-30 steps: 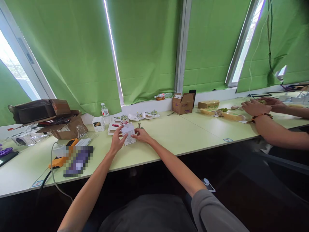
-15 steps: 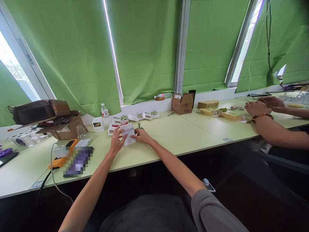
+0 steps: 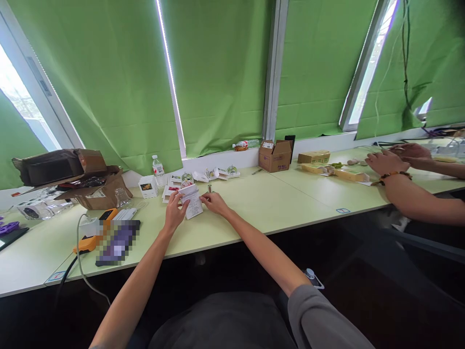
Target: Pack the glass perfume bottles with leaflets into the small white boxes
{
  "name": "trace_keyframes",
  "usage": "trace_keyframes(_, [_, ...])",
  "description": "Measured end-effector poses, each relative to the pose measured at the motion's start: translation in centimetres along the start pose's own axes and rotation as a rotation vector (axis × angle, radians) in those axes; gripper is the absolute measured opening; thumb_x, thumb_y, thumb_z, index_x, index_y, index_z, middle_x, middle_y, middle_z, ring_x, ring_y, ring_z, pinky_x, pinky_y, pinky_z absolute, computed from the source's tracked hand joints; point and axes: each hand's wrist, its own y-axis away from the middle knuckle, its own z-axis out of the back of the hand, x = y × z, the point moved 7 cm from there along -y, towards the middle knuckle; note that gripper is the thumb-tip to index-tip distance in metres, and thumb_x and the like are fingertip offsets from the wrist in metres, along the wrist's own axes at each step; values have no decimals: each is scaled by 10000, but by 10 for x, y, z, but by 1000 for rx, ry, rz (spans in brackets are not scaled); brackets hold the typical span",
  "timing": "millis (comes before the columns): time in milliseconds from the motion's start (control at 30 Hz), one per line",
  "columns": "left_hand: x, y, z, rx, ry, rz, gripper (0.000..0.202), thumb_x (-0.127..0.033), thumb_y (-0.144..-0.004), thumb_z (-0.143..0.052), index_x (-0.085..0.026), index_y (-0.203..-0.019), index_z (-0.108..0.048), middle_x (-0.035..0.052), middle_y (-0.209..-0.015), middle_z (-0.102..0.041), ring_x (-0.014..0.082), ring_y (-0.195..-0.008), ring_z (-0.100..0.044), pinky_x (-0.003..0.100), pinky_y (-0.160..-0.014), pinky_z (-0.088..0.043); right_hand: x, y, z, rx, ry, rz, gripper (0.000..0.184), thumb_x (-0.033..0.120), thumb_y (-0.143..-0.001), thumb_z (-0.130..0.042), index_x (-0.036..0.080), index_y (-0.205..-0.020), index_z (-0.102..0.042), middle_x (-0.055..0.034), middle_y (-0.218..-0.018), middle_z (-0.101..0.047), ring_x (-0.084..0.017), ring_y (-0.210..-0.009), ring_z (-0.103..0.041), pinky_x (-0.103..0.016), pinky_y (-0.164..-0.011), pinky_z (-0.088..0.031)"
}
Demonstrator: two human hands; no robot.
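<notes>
Both my hands hold a small white printed box (image 3: 192, 203) just above the pale green table (image 3: 276, 201). My left hand (image 3: 175, 212) grips its left side with the fingers curled round it. My right hand (image 3: 215, 202) pinches its right edge. Just behind the box stands a small upright metal piece (image 3: 209, 187). Several small white packets and round items (image 3: 214, 173) lie further back near the wall.
An open cardboard box (image 3: 90, 186), a water bottle (image 3: 157, 168), a small white carton (image 3: 148, 186) and an orange device (image 3: 95, 231) with a cable sit left. Another cardboard box (image 3: 275, 155) stands behind. A co-worker's hands (image 3: 394, 159) work at right beside yellow packs (image 3: 348, 173).
The white box has tipped a little between my hands and its top flap has shifted. The co-worker's hands moved slightly at the right.
</notes>
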Motion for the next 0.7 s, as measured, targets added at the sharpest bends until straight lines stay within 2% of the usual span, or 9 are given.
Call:
trace_keyframes(100, [2, 0, 1, -9, -4, 11, 273, -407, -873, -584, -199, -1048, -568, 110, -1254, -482, 214, -1038, -581, 328, -685, -630, -5, 0, 12, -117, 39, -68, 247, 322, -914, -486, 189, -883, -692, -31, -836, -716, -145, -717, -618, -239, -682, -414])
trace_keyframes(233, [1, 0, 1, -13, -17, 4, 257, -393, -879, -569, -203, -1053, -566, 107, -1244, -486, 214, -1040, -575, 322, -680, -628, -15, 2, 25, -257, 62, -154, 262, 325, -930, -413, 190, -925, -638, -42, -898, -692, -166, -818, -617, -258, -722, -423])
trace_keyframes(367, [1, 1, 0, -4, -25, 7, 239, -381, -893, -543, -207, -1056, -566, 110, -1236, -491, 216, -1043, -575, 327, -691, -626, -23, 5, 34, -372, 69, -226, 234, 325, -889, -478, 199, -1057, -582, -58, -1093, -638, -173, -934, -615, -264, -764, -441])
trace_keyframes(467, [1, 1, 0, -2, -18, 11, 241, -374, -896, -541, -208, -1069, -561, 112, -1246, -488, 218, -1054, -572, 328, -702, -624, -31, 4, 30, -326, 98, -279, 378, 313, -865, -518, 213, -1230, -507, -87, -1261, -562, -199, -1014, -609, -282, -793, -447])
trace_keyframes(567, [2, 1, 0, 0, -18, 17, 252, -378, -893, -544, -206, -1077, -558, 115, -1264, -482, 225, -1065, -568, 332, -694, -624, -39, 1, 21, -204, 149, -324, 531, 321, -835, -566, 206, -1338, -438, -114, -1344, -521, -245, -1094, -586, -297, -820, -442])
trace_keyframes(700, [0, 1, 0, 12, -24, 28, 270, -397, -878, -562, -208, -1069, -560, 113, -1275, -476, 232, -1060, -572, 349, -696, -625, -44, -1, 12, -80, 196, -334, 508, 337, -832, -573, 199, -1313, -487, -112, -1308, -568, -265, -1114, -579, -295, -830, -428])
